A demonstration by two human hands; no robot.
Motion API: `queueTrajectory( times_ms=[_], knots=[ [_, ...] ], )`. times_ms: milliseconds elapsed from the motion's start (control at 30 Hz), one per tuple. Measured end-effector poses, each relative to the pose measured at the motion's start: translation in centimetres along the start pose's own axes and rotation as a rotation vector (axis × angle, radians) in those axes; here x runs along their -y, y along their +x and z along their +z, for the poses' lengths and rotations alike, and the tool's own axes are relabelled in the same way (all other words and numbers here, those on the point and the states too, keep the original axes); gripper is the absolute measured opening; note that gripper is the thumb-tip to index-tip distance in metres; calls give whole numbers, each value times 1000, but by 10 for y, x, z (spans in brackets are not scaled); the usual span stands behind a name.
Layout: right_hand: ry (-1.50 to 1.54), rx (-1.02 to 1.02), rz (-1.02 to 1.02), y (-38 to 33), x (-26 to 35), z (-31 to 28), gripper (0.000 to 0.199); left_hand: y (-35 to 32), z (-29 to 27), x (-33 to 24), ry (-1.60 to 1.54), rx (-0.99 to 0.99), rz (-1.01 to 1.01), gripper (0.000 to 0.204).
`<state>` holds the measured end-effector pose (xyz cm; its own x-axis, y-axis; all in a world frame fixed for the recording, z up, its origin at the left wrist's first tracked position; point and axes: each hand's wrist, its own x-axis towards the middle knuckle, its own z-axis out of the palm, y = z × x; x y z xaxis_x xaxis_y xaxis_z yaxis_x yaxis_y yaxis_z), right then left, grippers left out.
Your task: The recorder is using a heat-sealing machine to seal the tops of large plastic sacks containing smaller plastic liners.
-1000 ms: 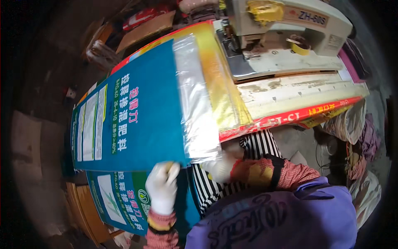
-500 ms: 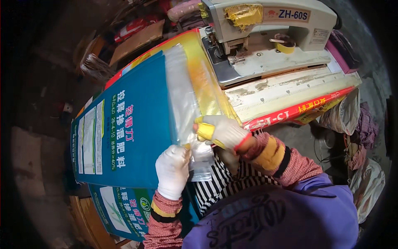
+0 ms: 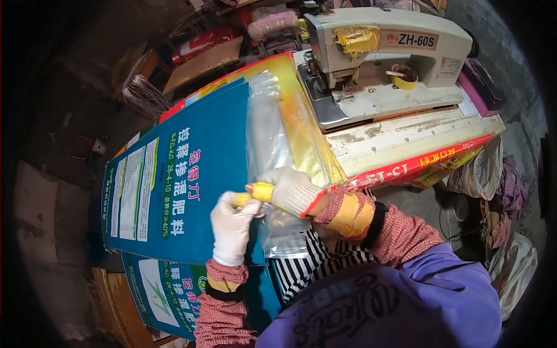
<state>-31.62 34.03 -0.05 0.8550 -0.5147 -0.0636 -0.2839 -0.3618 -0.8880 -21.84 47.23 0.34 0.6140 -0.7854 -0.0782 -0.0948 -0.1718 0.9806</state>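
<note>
A large teal woven sack with white print lies flat in front of me. A clear plastic liner sticks out of its right-hand mouth. My left hand, in a white glove with yellow fingertips, grips the sack's near corner together with the liner. My right hand, gloved the same way, pinches the liner and the sack's edge just to the right, thumb touching the left fingers. A cream industrial sewing machine stands on the table at upper right, apart from both hands.
More teal sacks lie stacked below left on a wooden stand. A yellow-and-red sack is spread under the liner and over the table's front edge. A tape roll sits on the machine bed. Cloth bundles hang at right. Clutter fills the far side.
The right hand came up from my lap to the sack's mouth and now pinches the liner beside the left hand. The left hand shifted right along the sack's near edge.
</note>
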Motion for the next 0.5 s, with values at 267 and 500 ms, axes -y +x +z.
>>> queueTrajectory(
  times_ms=[267, 500],
  knots=[
    [-724, -77, -122, -9, 2, -26, 26, -37, -95, -49, -261, -375, 437, 10],
    [-404, 191, -558, 37, 63, 28, 24, -46, -48, -66, -86, -367, 450, 10]
  ],
)
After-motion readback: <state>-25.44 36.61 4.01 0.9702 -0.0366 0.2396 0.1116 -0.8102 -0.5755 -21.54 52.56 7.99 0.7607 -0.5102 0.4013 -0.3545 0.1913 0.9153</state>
